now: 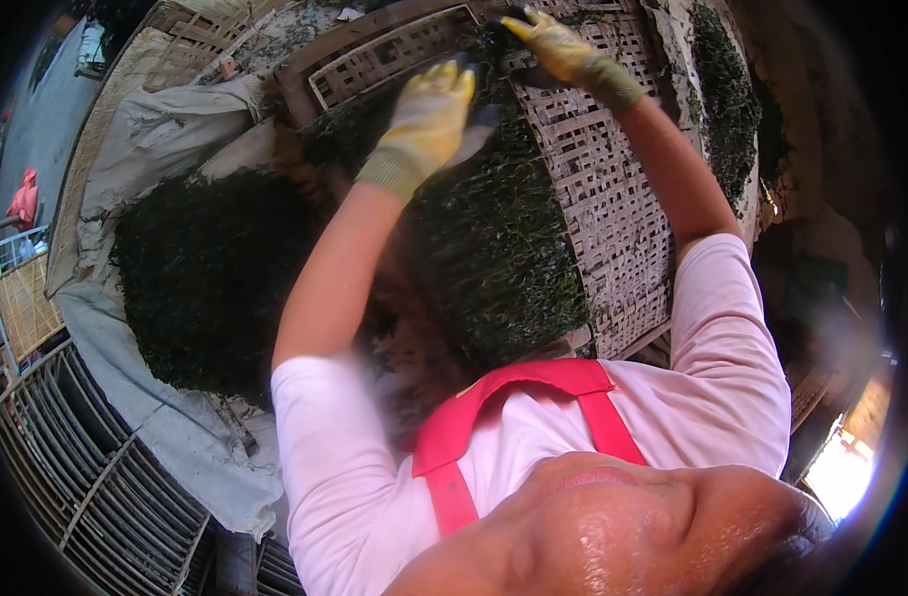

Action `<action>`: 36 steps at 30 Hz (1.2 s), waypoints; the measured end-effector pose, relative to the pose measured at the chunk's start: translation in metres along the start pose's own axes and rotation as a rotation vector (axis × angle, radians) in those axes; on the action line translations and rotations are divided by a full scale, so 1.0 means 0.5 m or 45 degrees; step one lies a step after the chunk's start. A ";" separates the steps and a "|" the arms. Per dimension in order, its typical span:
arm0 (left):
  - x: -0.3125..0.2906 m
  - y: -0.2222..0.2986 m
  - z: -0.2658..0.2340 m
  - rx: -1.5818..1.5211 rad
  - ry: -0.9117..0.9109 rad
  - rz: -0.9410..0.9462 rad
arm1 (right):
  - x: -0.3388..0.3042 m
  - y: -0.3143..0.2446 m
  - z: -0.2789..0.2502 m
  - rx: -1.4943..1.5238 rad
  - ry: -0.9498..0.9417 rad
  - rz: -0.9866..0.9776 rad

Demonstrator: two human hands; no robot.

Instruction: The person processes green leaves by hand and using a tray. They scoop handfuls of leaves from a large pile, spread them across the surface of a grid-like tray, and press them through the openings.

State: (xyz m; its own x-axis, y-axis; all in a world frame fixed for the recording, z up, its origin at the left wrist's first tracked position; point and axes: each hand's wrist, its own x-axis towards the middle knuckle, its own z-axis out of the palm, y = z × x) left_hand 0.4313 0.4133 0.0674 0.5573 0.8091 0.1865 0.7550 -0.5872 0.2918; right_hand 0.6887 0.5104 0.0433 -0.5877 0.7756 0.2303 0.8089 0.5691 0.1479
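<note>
Both of my hands wear yellow gloves with grey cuffs and dark fingertips. Over the far end of a bed of dark green leaves [494,228], my left hand [429,119] is stretched out with its fingers extended, slightly blurred. Farther to the right, my right hand [558,52] points leftward, thumb and fingers apart, at the edge where the leaves meet a woven bamboo panel [608,189]. Some dark leaf bits lie by its fingertips. I see nothing held in either hand, though the undersides of the fingers are hidden.
A second dark heap of leaves [211,268] lies to the left on pale cloth [166,129]. A framed lattice panel [389,60] borders the far side. More leaves [724,99] sit at the right. Slatted racks [86,467] stand lower left; a person in pink [24,199] is distant.
</note>
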 end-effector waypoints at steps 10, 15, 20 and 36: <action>0.008 0.032 -0.035 -0.292 -0.297 -0.328 | 0.165 -0.182 -0.329 1.729 -0.440 -0.318; -0.124 -0.036 -0.024 -1.436 0.140 -0.506 | 0.138 -0.106 -0.202 1.230 0.074 -0.386; -0.300 -0.116 -0.058 -1.262 0.766 -0.802 | -0.010 -0.160 -0.122 0.008 -0.299 -0.416; -0.338 0.035 -0.008 -1.939 1.116 -0.875 | 0.183 -0.463 -0.141 0.072 -0.276 -0.607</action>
State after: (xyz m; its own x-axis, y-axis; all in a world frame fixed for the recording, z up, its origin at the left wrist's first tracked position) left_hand 0.3491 0.2664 0.0450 -0.3493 0.9327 -0.0902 -0.4437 -0.0799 0.8926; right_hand 0.4488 0.4306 0.0977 -0.8851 0.4620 -0.0551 0.4520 0.8819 0.1341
